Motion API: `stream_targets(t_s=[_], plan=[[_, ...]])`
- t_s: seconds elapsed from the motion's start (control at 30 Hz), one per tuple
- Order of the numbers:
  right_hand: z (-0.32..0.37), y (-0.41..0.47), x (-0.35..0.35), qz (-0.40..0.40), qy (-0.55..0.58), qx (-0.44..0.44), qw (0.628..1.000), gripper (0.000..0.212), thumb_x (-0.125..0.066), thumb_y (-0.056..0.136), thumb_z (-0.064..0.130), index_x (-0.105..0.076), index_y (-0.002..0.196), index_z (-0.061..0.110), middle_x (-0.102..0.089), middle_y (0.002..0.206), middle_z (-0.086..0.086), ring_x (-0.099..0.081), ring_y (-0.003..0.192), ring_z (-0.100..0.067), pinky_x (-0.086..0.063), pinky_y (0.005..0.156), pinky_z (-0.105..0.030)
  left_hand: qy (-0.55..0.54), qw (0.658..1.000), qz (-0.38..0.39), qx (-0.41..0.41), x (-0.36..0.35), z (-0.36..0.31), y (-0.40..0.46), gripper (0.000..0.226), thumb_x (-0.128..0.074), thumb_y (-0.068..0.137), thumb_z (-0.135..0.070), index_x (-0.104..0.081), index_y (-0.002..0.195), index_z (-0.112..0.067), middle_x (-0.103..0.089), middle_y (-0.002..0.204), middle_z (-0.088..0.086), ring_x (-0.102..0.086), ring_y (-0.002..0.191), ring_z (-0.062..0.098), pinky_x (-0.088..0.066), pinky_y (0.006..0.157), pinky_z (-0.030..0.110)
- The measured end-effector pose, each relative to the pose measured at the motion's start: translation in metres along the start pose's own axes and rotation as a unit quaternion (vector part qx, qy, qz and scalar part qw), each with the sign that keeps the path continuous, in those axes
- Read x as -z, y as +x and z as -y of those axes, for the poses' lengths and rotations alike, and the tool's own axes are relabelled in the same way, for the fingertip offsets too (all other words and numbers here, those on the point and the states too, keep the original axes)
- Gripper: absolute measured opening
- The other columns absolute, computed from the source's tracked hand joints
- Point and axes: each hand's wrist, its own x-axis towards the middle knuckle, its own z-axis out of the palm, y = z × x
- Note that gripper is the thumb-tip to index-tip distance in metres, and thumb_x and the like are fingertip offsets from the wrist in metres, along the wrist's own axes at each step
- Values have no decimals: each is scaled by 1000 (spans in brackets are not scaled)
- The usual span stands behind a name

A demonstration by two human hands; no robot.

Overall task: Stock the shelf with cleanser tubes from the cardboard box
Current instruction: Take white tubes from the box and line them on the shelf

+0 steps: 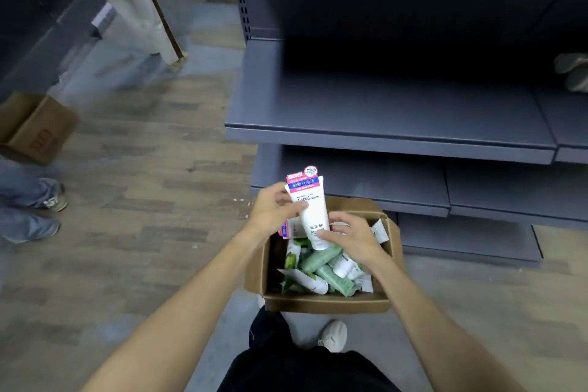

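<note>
I judged the step in hand to be the pick: one white cleanser tube [310, 212] had been lifted clear of the cardboard box [324, 302] and was not yet on the shelf [391, 111].

1. Hands. My left hand [273, 212] pinched the tube at its upper left side, thumb across the printed face. My right hand [351, 237] gripped the lower end, near the cap, fingers curled round it. Neither hand was free.

2. Tube. It stood roughly upright, crimped pink-and-blue end uppermost, between the two hands, above the box's far half and just in front of the lowest shelf edge.

3. Box. It sat on the floor [143, 200] against the shelving base, open, with green and white tubes [321, 270] lying loose and crossed inside.

4. Shelf. The middle board showed bare grey metal from its left corner along the front edge.

Next move, as I assessed it: release one hand, raise the tube over the front edge and stand it on its cap toward the left corner. Toppling appeared to be the main risk.
</note>
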Motion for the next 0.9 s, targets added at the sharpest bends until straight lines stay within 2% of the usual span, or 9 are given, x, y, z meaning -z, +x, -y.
stream_targets(t_s=[0.1, 0.2, 0.27, 0.4, 0.5, 0.57, 0.67, 0.8, 0.9], plan=[[13, -1, 6, -15, -33, 20, 999, 46, -86, 75, 26, -65, 116, 21, -71, 113, 4, -68, 104, -14, -57, 91, -34, 23, 999, -5, -30, -6, -18, 0, 27, -83, 75, -8, -72, 90, -27, -77, 93, 9, -74, 89, 29, -60, 81, 45], [31, -4, 6, -67, -70, 60, 994, 47, -89, 71, 29, -64, 110, 19, -72, 102, 5, -69, 92, -8, -57, 78, -22, 47, 997, -19, -61, -12, -35, 1, 28, -83, 76, -6, -72, 90, -28, -78, 94, 4, -74, 90, 26, -59, 86, 42], [43, -6, 6, -106, -85, 84, 987, 45, -89, 71, 28, -66, 107, 16, -73, 97, 4, -70, 86, -7, -56, 71, -16, 42, 996, -20, -74, -15, -48, 0, 27, -82, 77, -5, -72, 91, -26, -78, 93, 3, -74, 89, 27, -60, 82, 40], [67, -12, 10, -132, -94, 125, 979, 42, -87, 74, 26, -67, 108, 13, -73, 95, 2, -67, 81, 0, -52, 66, -9, 36, 993, -28, -104, -15, -76, -4, 27, -81, 78, -3, -71, 103, -7, -76, 101, 8, -73, 93, 22, -59, 83, 32], [87, -16, 15, -146, -88, 148, 974, 41, -87, 73, 30, -69, 107, 16, -73, 92, 7, -68, 79, 3, -55, 69, -12, 28, 990, -19, -139, -11, -95, -10, 31, -78, 82, -5, -68, 111, -5, -75, 108, 8, -72, 96, 16, -57, 83, 24], [101, -17, 18, -163, -83, 161, 970, 41, -87, 72, 33, -71, 106, 17, -74, 92, 8, -68, 79, 3, -55, 70, -11, 18, 988, -18, -155, -9, -104, -14, 31, -77, 84, -9, -67, 113, -10, -74, 109, 4, -71, 99, 14, -58, 85, 26], [122, -17, 21, -166, -86, 181, 966, 40, -88, 71, 34, -71, 103, 17, -73, 93, 9, -68, 82, 3, -52, 68, -10, -22, 986, -48, -159, -8, -118, -18, 21, -74, 87, -10, -67, 105, -17, -75, 102, 2, -72, 95, 14, -60, 81, 30], [146, -18, 25, -165, -85, 207, 961, 42, -87, 71, 36, -71, 104, 17, -75, 92, 10, -70, 82, 1, -59, 78, -23, -31, 980, -71, -182, -5, -146, -22, 16, -74, 87, -11, -68, 101, -14, -75, 94, 1, -72, 83, 8, -60, 74, 27], [167, -22, 28, -159, -85, 233, 956, 43, -86, 71, 39, -70, 105, 18, -75, 92, 10, -70, 81, 3, -57, 73, -16, -13, 973, -90, -213, 1, -168, -24, 15, -74, 87, -13, -69, 101, -12, -76, 94, 3, -73, 83, 10, -61, 74, 31]])
